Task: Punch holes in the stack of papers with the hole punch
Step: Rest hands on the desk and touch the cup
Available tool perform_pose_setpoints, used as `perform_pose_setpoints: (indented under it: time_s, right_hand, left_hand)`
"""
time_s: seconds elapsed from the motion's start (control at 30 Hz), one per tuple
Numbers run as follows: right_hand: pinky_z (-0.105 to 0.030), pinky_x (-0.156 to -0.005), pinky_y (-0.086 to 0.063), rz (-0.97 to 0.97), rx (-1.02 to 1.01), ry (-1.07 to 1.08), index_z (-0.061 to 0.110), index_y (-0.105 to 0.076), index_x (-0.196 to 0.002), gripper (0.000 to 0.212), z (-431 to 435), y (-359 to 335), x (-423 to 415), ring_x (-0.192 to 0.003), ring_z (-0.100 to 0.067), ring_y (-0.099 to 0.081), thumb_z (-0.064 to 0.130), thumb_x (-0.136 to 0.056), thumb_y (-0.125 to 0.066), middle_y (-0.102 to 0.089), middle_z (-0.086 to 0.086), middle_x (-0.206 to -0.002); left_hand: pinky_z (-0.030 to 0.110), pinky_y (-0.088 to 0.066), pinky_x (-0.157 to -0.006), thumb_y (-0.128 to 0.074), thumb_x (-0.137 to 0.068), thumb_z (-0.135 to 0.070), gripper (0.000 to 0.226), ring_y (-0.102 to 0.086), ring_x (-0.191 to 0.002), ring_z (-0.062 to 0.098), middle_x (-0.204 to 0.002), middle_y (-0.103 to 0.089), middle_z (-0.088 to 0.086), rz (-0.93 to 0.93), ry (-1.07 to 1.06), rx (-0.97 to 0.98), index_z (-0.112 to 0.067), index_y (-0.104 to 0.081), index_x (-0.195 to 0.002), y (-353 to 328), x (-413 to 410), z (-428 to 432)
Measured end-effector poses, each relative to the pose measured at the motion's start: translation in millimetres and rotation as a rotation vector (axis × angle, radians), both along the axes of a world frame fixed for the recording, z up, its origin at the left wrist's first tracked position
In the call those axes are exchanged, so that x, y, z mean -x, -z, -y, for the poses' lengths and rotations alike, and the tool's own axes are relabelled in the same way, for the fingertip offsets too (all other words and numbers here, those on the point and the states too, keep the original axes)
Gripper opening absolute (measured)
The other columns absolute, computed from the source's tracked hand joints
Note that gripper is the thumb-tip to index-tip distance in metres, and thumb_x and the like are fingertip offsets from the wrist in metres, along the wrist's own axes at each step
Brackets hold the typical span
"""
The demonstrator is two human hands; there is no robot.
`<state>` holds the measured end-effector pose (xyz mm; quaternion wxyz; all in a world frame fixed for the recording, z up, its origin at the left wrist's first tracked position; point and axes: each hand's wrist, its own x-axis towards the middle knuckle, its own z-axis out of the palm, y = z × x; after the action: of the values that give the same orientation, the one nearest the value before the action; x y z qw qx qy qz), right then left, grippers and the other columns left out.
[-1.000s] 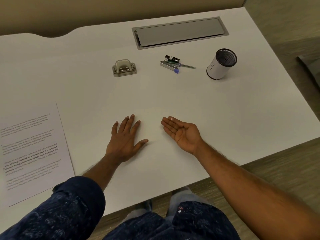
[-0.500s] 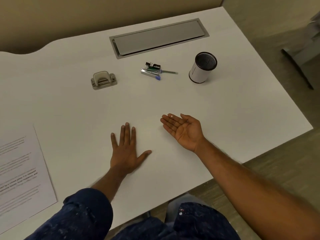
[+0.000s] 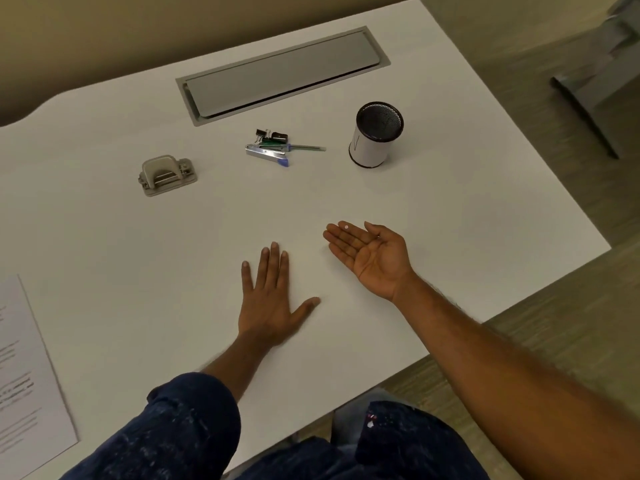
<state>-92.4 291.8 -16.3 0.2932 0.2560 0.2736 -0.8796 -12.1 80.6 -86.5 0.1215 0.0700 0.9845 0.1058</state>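
Across the white desk (image 3: 450, 220), no brand or label was legible. Printed text covered the top sheet of the stack of papers (image 3: 27, 386), but the lines were too blurred to read. A dark V-shaped mark showed on the white wrap of the mesh pen cup (image 3: 375, 136).

Left hand (image 3: 270, 299): flat on the desk, palm down, fingers extended and close together, thumb spread; nothing held. Right hand (image 3: 370, 258): resting palm up, fingers loosely extended, nothing gripped. A small white dot sat on one of its fingertips (image 3: 345, 226); what it was could not be determined.

Hole punch (image 3: 167, 174): grey, standing on the desk at about 11 o'clock from the left hand, well apart from both hands. Paper stack at about 8 o'clock from the left hand, also well apart, with its left and lower parts cut off by the frame edge.

At 12 o'clock from the left hand lay a stapler (image 3: 266, 154) with a blue tip, a green-handled tool (image 3: 291, 146) and black binder clips (image 3: 272, 135), clustered touching; details were hard to make out. The grey cable-tray lid (image 3: 280, 74) lay beyond them. A dark patterned sleeve (image 3: 166, 431) covered the left forearm.
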Motion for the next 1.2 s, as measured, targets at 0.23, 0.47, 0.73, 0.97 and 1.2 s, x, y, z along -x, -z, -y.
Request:
perform_pose_setpoints:
  time_s: [0.23, 0.47, 0.73, 0.97, 1.2]
  right_hand:
    - [-0.042, -0.108, -0.042, -0.031, 0.013, 0.018, -0.004, -0.055, -0.124, 0.043, -18.6, -11.2, 12.5, -0.124, -0.034, -0.056, 0.024, -0.094, -0.043, -0.058, -0.023, -0.132]
    - [-0.043, -0.108, -0.042, -0.068, 0.027, 0.074, -0.004, -0.054, -0.126, 0.044, -40.4, -27.3, 35.0, -0.125, -0.035, -0.055, 0.025, -0.094, -0.043, -0.057, -0.023, -0.133]
    - [-0.041, -0.107, -0.044, -0.160, -0.059, 0.126, -0.004, -0.057, -0.122, 0.044, -57.2, -55.0, 88.2, -0.120, -0.033, -0.060, 0.029, -0.097, -0.042, -0.060, -0.023, -0.129]
    - [-0.037, -0.101, -0.049, -0.284, -0.439, 0.117, -0.004, -0.059, -0.120, 0.039, -68.5, -75.1, 153.8, -0.112, -0.030, -0.064, 0.024, -0.098, -0.043, -0.065, -0.022, -0.121]
    - [-0.042, -0.093, -0.050, -0.764, -1.472, -0.256, -0.006, -0.068, -0.100, 0.029, -77.4, -68.2, 203.1, -0.100, -0.032, -0.064, 0.013, -0.094, -0.047, -0.070, -0.022, -0.105]
  left_hand:
    - [0.041, -0.020, -0.123, -0.030, -0.098, -0.052, 0.062, -0.042, -0.139, 0.015, -0.149, -0.047, 0.004, 0.322, -0.785, -1.576, -0.014, -0.044, -0.144, -45.6, 44.8, -16.7]
    - [0.044, -0.031, -0.117, -0.029, -0.089, -0.067, 0.086, -0.046, -0.137, 0.032, -0.145, -0.050, 0.020, 0.697, -0.815, -2.072, 0.002, -0.049, -0.137, -86.6, 94.8, -30.4]
    - [0.043, -0.032, -0.117, -0.031, -0.091, -0.060, 0.082, -0.048, -0.135, 0.032, -0.144, -0.051, 0.021, 0.708, -0.640, -2.084, 0.003, -0.045, -0.142, -116.2, 168.6, -64.5]
    - [0.039, -0.031, -0.117, -0.024, -0.100, -0.044, 0.062, -0.053, -0.131, 0.020, -0.137, -0.059, 0.011, 0.540, -0.427, -1.609, -0.004, -0.052, -0.137, -139.9, 243.2, -94.3]
    - [0.037, -0.024, -0.120, -0.038, -0.100, -0.032, 0.053, -0.033, -0.144, 0.019, -0.155, -0.039, 0.005, 0.138, 0.061, -0.596, -0.012, -0.038, -0.149, -135.6, 282.4, -98.2]
